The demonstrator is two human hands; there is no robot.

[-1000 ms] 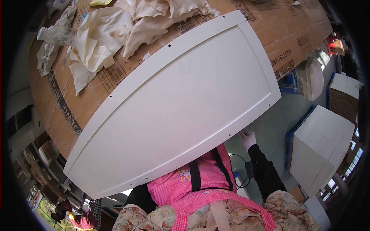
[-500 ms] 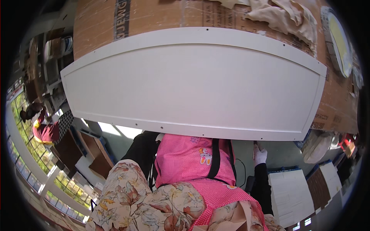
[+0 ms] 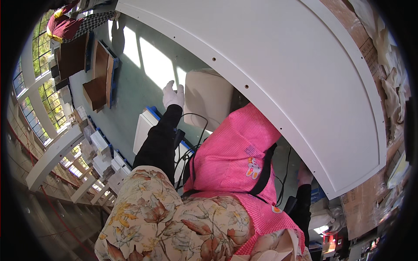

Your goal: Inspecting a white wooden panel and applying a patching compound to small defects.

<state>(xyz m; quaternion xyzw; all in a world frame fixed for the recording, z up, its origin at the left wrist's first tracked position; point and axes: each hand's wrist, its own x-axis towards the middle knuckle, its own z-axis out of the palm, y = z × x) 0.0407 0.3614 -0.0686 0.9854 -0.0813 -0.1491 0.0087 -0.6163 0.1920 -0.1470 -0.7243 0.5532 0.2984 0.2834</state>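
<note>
In a white glove, my left hand [image 3: 173, 95] reaches out over the floor at the left. Its fingers are apart and hold nothing. Beside it stands a beige, rounded stool-like thing [image 3: 203, 98]. A large white panel [image 3: 287, 52] with a raised border and small holes lies across the upper right, over cardboard [image 3: 363, 204]. At the panel's near edge, low on the right, is my right hand [image 3: 305, 175]. Shadow and the edge hide its fingers, so I cannot tell whether it grips the panel.
Brown boards [image 3: 101, 74] lie on blue pallets at the left, where a person in a red top [image 3: 65, 26] stands. Black cables [image 3: 202, 124] hang by my apron. Crumpled pale sheeting [image 3: 394, 82] lies beyond the panel. A white board [image 3: 146, 126] rests below my left arm.
My view has swung left, so the panel appears turned toward the upper right. My left hand has come into view, stretched out. My right hand stays near the panel's edge.
</note>
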